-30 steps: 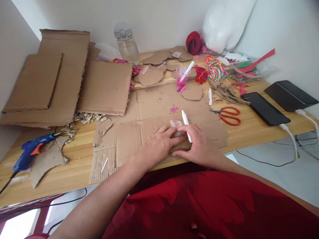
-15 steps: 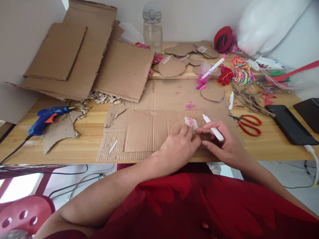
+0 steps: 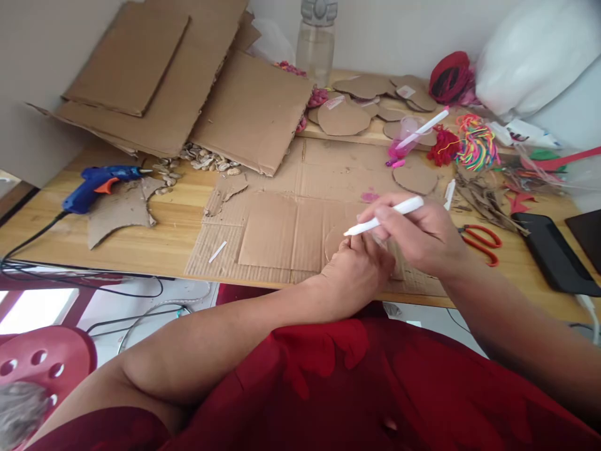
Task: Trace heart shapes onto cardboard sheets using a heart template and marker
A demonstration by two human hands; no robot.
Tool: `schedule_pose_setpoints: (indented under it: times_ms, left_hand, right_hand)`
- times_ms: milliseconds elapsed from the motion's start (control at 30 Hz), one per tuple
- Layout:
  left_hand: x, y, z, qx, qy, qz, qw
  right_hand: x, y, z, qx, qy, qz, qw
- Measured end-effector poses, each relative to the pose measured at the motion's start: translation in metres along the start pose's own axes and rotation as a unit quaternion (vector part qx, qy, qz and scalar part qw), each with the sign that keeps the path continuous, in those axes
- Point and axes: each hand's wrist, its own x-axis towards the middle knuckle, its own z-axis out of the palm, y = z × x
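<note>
My right hand [image 3: 420, 235] is closed around a white pen [image 3: 382, 216], held level with its tip pointing left over a round cardboard cutout [image 3: 333, 241]. My left hand [image 3: 357, 269] lies on that cutout at the table's near edge, pressing it down on a large flat cardboard sheet [image 3: 300, 207]. Its fingers are mostly hidden under my right hand. The pen's tip sits just above my left fingers.
A blue glue gun [image 3: 96, 183] lies at left beside a torn cardboard scrap [image 3: 119, 213]. Folded cardboard boxes [image 3: 178, 81] lean at the back left. Orange scissors [image 3: 481, 241], a black phone [image 3: 551, 254], coloured yarn [image 3: 474, 141], a pink cup [image 3: 406, 134] and cardboard circles [image 3: 342, 119] fill the right and back.
My right hand has lifted and turned the pen so its tip now points left over my left hand. The white label on the cutout is now hidden. The view has shifted left.
</note>
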Motion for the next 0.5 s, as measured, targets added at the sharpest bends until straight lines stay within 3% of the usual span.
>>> schedule_pose_setpoints:
  times_ms: [200, 333, 500]
  left_hand:
    - [0.0, 0.002, -0.01, 0.001, -0.064, 0.005, 0.998]
    - [-0.002, 0.003, -0.014, 0.02, -0.058, 0.004, 0.998]
    - [-0.002, 0.008, -0.005, 0.068, -0.019, -0.013, 0.997]
  right_hand:
    - [0.027, -0.012, 0.018, -0.07, -0.141, -0.065, 0.985]
    - [0.035, -0.011, 0.02, -0.108, -0.193, -0.097, 0.971]
    - [0.04, -0.014, 0.023, -0.125, -0.243, -0.101, 0.957]
